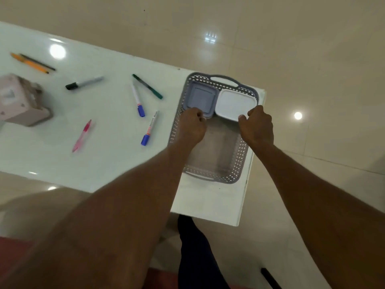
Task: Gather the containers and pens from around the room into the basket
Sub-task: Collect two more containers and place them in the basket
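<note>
A grey perforated basket stands at the right end of the white table. Inside its far half lie a grey square container and a white square container, side by side. My left hand grips the near edge of the grey container. My right hand pinches the near right edge of the white one. Several pens lie loose on the table: a black-capped marker, a green pen, two blue-capped markers, a pink pen, an orange pen beside a dark one.
A pink box-like object sits at the table's left. Glossy beige floor tiles surround the table. The table's right edge runs just past the basket. A dark-trousered leg shows below the table's near edge.
</note>
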